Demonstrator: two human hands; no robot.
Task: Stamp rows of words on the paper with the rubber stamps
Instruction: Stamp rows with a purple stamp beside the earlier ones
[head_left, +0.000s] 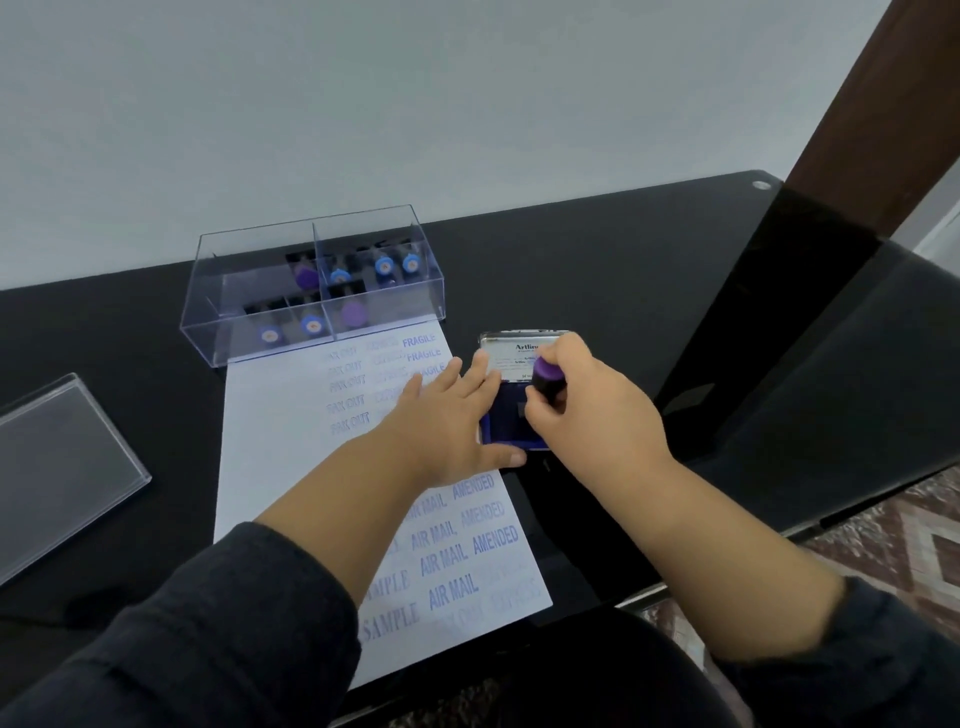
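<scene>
The table (597, 291) was dark, and everything is placed here against the paper (270, 447) lying on it. The paper carried rows of blue words, among them FRAGILE at its far end and AIR MAIL, AMENDED and SAMPLE nearer the person. A clear box (311, 291) of stamps stood on the paper's far edge, and its lid (62, 467) lay well left of the paper.

The step in hand looked like inking. The left hand (447, 421) lay spread and flat across the paper's right edge, fingertips touching the ink pad (506, 415) just right of the paper. The right hand (587, 405) pinched a purple-topped stamp (548, 376) down onto the pad.

Next, I judged, the stamp had to be carried to an unfilled row and pressed squarely.

The forearms hid the middle rows; the stamp's word and face could not be seen, and several prints were too faint to read.
</scene>
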